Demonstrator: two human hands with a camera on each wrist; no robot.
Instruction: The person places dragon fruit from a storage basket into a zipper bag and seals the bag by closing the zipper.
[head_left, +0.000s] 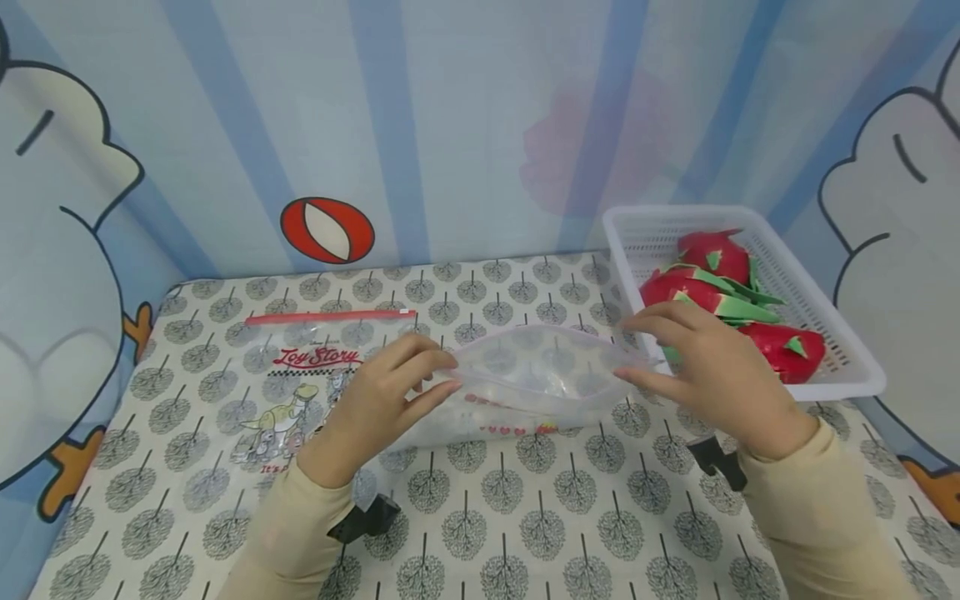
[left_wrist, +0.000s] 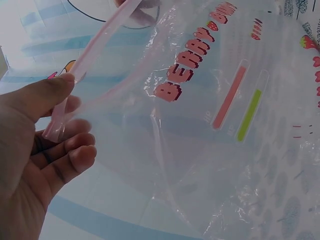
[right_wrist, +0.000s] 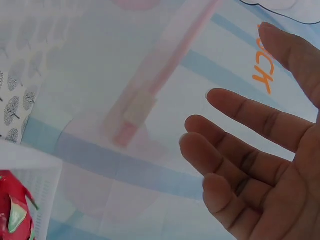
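Pink-rimmed clear plastic bag point(head_left: 525, 402): one end of its rim is pinched between the thumb and fingers of the left hand point(head_left: 378, 404). The right hand point(head_left: 708, 371) has its fingers spread near the other end; the right wrist view shows them apart from the rim and its whitish slider point(right_wrist: 140, 107). Between the hands the mouth gapes, over the middle of the desk point(head_left: 517, 500), which is covered in white cloth printed with dark trees. The left wrist view shows "BERRY" lettering and red and green bars on the bag's wall.

With only one end pinched, the thin film could sag and the mouth fall closed, or the rim slip away if that pinch loosens. Limp walls may also cling together and crease.

Just beside the right hand stands a white perforated plastic basket point(head_left: 840, 390) holding red dragon-fruit-like pieces point(head_left: 787, 350) with green flaps; a careless sweep of that hand could knock its rim. By the left hand, a flat clear "Toy Story" pouch point(head_left: 288, 408) with a red zip strip could snag on the sleeve and be dragged along.
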